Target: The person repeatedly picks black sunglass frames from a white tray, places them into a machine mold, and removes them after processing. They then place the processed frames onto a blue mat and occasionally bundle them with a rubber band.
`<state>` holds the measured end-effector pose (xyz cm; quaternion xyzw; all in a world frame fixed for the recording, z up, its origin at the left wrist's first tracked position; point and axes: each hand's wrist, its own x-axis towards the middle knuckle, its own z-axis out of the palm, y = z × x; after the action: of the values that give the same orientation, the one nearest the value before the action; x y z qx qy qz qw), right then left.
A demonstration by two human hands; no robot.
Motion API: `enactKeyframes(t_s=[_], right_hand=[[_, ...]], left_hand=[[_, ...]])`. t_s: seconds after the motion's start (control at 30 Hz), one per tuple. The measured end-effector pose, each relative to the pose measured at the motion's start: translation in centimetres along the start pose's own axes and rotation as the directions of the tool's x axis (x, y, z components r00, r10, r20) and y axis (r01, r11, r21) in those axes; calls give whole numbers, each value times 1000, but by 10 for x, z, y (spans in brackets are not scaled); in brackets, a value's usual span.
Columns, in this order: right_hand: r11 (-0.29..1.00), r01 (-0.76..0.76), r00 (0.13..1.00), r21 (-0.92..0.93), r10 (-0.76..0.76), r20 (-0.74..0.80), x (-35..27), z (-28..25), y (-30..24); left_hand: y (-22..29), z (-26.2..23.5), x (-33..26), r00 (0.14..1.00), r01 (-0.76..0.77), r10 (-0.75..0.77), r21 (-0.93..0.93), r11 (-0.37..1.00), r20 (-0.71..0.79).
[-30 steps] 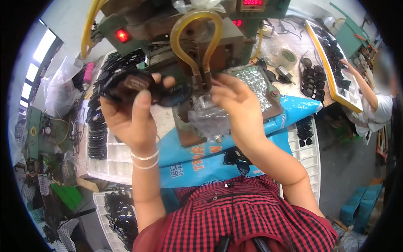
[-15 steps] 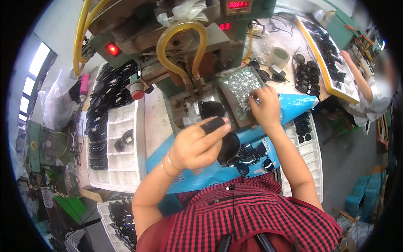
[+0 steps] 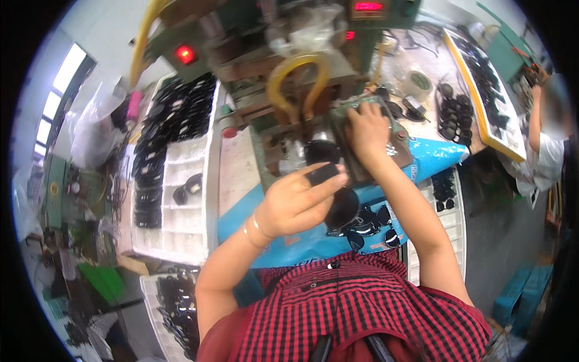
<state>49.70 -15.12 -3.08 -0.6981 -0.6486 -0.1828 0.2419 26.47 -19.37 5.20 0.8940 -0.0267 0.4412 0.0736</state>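
My left hand (image 3: 295,202) is closed on the dark bridge of a pair of sunglasses (image 3: 344,208), with a dark cover on one finger. One round black lens lies under the yellow-tubed head of a bench machine (image 3: 298,117); the other hangs nearer my apron. To the right my right hand (image 3: 369,136) reaches over the green parts tray (image 3: 392,155) beside the machine, fingers apart and bent down. It covers most of the tray, and blur hides what its fingertips touch. Several loose sunglasses (image 3: 368,223) lie on the blue plastic sheet before me.
A white compartment tray (image 3: 187,232) with rows of dark glasses stands left; a yellow-edged tray (image 3: 482,114) is at the far right. Tape roll (image 3: 420,81) and more glasses (image 3: 455,111) lie behind the sheet. A co-worker (image 3: 546,157) is at right. A red button (image 3: 229,131) juts from the machine.
My right hand has moved toward the far end of the parts tray, its fingers spreading from a pinch. My left hand still holds the sunglasses at the machine. The whole view has shifted.
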Motion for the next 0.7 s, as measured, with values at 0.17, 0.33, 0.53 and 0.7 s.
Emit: enactKeyframes(t_s=[0.17, 0.33, 0.53, 0.7], right_hand=[[845, -159, 970, 510, 230, -78, -34, -36, 26], [603, -372, 913, 706, 374, 162, -47, -48, 39], [647, -325, 939, 689, 306, 155, -26, -41, 24], [514, -476, 866, 713, 412, 282, -44, -65, 28]], left_hand=[[34, -18, -22, 991, 135, -131, 343, 930, -35], [4, -109, -75, 636, 772, -550, 432, 467, -542], [-40, -171, -220, 349, 564, -934, 814, 141, -80], [-29, -163, -232, 456, 770, -826, 612, 180, -331]])
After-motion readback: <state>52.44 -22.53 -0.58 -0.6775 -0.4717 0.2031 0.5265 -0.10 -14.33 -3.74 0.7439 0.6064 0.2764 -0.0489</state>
